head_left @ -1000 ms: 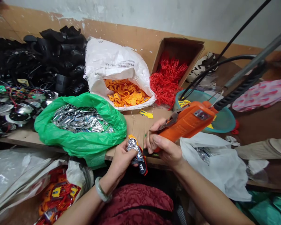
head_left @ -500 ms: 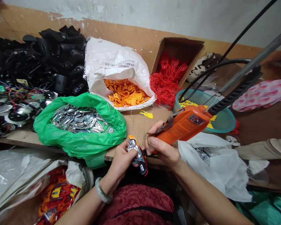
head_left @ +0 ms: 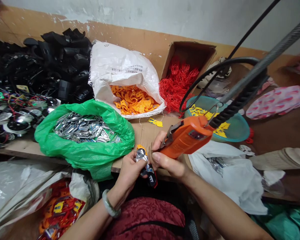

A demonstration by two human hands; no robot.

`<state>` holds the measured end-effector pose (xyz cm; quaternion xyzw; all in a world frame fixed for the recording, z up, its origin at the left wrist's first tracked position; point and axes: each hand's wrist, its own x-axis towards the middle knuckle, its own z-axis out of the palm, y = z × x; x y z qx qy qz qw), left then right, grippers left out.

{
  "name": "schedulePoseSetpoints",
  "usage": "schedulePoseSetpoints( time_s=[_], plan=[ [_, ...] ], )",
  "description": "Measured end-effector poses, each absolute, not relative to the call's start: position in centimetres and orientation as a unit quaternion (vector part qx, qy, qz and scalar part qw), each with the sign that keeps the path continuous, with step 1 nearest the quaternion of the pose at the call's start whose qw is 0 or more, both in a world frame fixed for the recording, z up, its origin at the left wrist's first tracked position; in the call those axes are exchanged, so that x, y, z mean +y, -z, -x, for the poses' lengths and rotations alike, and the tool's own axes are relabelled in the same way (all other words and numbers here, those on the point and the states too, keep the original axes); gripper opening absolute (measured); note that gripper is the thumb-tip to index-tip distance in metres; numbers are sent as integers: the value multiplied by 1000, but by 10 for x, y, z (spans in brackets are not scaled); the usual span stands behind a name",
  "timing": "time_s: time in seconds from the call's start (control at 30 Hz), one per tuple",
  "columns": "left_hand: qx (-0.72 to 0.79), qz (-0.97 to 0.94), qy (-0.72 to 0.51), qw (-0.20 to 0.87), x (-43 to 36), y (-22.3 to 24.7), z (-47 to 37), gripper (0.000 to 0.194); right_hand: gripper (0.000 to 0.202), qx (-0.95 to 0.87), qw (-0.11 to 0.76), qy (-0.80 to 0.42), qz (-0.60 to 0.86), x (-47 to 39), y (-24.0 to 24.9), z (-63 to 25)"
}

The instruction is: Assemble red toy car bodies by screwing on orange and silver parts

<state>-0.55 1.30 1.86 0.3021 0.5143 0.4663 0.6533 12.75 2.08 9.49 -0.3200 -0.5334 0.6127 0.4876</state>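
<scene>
My left hand (head_left: 131, 170) is closed around a small plastic part (head_left: 152, 178) in orange, silver, black and red, held at the shelf's front edge. In my right hand (head_left: 168, 161) is an orange electric screwdriver (head_left: 186, 136), gripped near its front end. The screwdriver's tip points down toward the part, but my fingers hide it, so I cannot tell whether it touches. From the tool's rear end a black cable and a grey spring cord (head_left: 262, 68) run up to the right. Just left of my hands lies a green bag (head_left: 87, 151) of silver pieces.
Behind stand a white sack (head_left: 125, 60) of orange parts and a cardboard box (head_left: 207, 51) with red pieces. A teal basin (head_left: 241, 128) holds yellow parts. Black casings (head_left: 65, 63) are heaped at left. Below left, a sack holds red and orange parts (head_left: 60, 210).
The screwdriver and my right hand have shifted slightly left, and the tool tilts more upright. Its cable loop swings left. My left hand and the part stay almost still.
</scene>
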Motion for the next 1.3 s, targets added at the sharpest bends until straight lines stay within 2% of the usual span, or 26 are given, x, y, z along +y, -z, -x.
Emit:
schedulePoseSetpoints(
  time_s=[0.13, 0.3, 0.4, 0.57, 0.67, 0.73, 0.77, 0.83, 0.9, 0.97, 1.1, 1.3],
  plan=[
    [510, -304, -459, 661, 12, -21, 6, 22, 24, -533, 484, -624, 304, 23, -91, -128],
    [454, -263, -472, 709, 9, -18, 19, 28, 20, -470, 614, -571, 274, 38, -90, -134],
    [425, -234, -487, 726, 2, -16, 32, 31, 24, -464, 659, -483, 342, 54, -91, -144],
    [368, -212, -495, 758, -17, -12, 54, 36, 41, -481, 644, -309, 507, 71, -87, -161],
    [325, -196, -494, 782, -29, -7, 69, 43, 65, -473, 691, -159, 524, 65, -78, -156],
    [285, -182, -500, 797, -35, -3, 78, 47, 59, -469, 709, -135, 509, 58, -69, -142],
    [265, -177, -504, 803, -39, -1, 83, 48, 48, -496, 688, -170, 502, 56, -64, -132],
    [226, -171, -511, 811, -45, 1, 92, 51, 23, -589, 592, -291, 467, 56, -55, -106],
    [195, -171, -516, 817, -50, 3, 100, 51, 16, -673, 506, -368, 394, 66, -49, -74],
    [175, -170, -513, 823, -54, 4, 109, 50, 17, -749, 457, -348, 331, 84, -46, -39],
    [170, -180, -515, 820, -61, 10, 125, 50, 34, -871, 318, -253, 276, 129, -40, 32],
    [178, -175, -545, 800, -69, 14, 148, 51, 43, -921, 206, -227, 240, 167, -19, 99]
  ],
)
